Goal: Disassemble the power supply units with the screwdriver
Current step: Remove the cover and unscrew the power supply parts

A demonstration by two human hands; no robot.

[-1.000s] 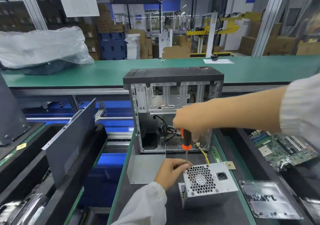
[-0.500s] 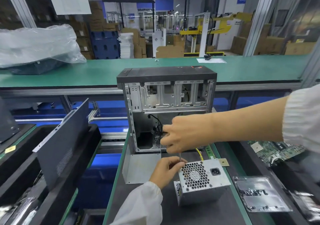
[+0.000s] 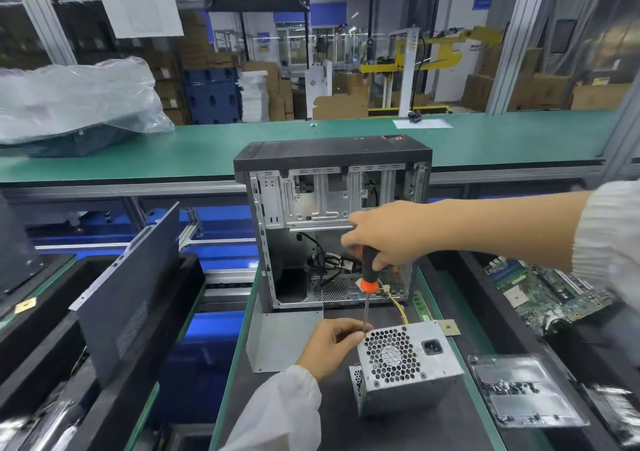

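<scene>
Two hands busy | right hand (image 3: 388, 234) grips screwdriver (image 3: 367, 274), upright | tip on power supply (image 3: 405, 364) top-left corner | left hand (image 3: 332, 345) fingers pinch shaft, lower middle

1. We see an open computer case (image 3: 332, 222) standing upright on the dark surface (image 3: 311, 426).
2. A grey metal panel (image 3: 280, 339) stands just in front of its left corner.
3. To our right, green circuit boards (image 3: 550, 294) lie in a black tray.
4. A clear plastic tray (image 3: 523, 391) sits nearer.
5. Behind, a green conveyor (image 3: 214, 145) carries a plastic-wrapped bundle (image 3: 76, 100).
6. To our left, a dark side panel (image 3: 128, 287) leans tilted.
</scene>
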